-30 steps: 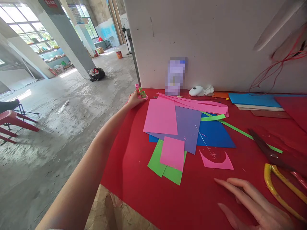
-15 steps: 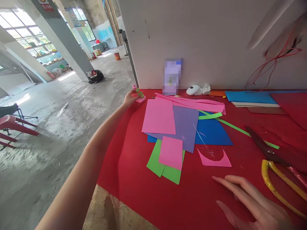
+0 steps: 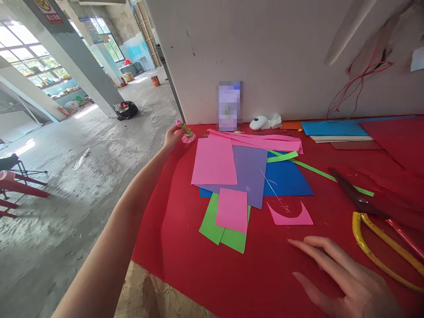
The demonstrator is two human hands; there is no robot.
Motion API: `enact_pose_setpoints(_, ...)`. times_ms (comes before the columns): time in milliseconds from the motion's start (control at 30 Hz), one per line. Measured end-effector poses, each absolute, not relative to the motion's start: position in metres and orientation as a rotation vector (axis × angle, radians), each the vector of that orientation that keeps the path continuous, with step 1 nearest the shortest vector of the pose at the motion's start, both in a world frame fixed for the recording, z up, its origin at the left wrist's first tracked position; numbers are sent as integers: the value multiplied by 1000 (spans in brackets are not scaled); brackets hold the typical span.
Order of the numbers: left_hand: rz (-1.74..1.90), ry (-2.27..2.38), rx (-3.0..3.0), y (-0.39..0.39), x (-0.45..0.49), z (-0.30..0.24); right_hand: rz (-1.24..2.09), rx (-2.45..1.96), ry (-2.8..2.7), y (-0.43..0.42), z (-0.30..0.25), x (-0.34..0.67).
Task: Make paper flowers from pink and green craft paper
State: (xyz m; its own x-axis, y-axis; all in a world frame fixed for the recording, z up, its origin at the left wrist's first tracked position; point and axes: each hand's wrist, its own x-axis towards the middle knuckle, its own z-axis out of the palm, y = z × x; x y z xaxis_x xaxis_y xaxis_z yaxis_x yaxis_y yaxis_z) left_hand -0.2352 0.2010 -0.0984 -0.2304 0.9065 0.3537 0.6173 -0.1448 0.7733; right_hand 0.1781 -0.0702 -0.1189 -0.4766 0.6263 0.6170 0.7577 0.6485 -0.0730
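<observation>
At the table's far left corner, my left hand (image 3: 171, 137) is closed on a small pink-and-green paper craft (image 3: 188, 133). Green paper rolls and a round pink base show on it; the fingertips are partly hidden behind it. My right hand (image 3: 341, 276) hovers over or rests on the red tabletop (image 3: 265, 274), fingers apart and holding nothing. Just beyond it lies a pink paper offcut (image 3: 290, 217) with a curved cut-out. To its right are yellow-handled scissors (image 3: 362, 201). Pink sheets (image 3: 214, 162) overlap purple paper (image 3: 251, 168), blue paper (image 3: 289, 179) and green pieces (image 3: 208, 225).
A pixelated upright panel (image 3: 229, 106) leans on the white wall board (image 3: 281, 57), beside a white rounded gadget (image 3: 258, 123). Long pink strips (image 3: 268, 142) and a green strip (image 3: 314, 171) lie across the papers. More coloured sheets (image 3: 334, 128) are stacked back right.
The whole view has shifted slightly, so table items appear a little further left. Both hands keep nearly the same pose, and the papers and scissors lie as before.
</observation>
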Motion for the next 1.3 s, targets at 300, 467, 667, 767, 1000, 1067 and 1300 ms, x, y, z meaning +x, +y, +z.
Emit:
enact_pose_setpoints(300,1343,1808,1702,202,-236,-92,-266,-1069,-2226,-70,-118,176)
enact_pose_setpoints(467,1354,1804,1725,203,-235,-88,-269,-1064,-2228,-70,-115,176)
enact_pose_setpoints(667,1363,1841,1726,209,-235,-88,-268,-1057,-2237,-69,-114,176)
enact_pose_setpoints(767,1399,1862,1720,214,-234,-89,-300,-1046,-2229,-68,-114,175)
enact_pose_setpoints(1000,1434,1988,1679,231,-230,-90,-317,-1060,-2233,-67,-117,176)
enact_pose_setpoints(1067,1442,2034,1661,237,-229,-92,-324,-1061,-2242,-67,-116,176)
enact_pose_setpoints(1300,1436,2142,1624,250,-224,-98,-293,-1087,-2249,-71,-119,178)
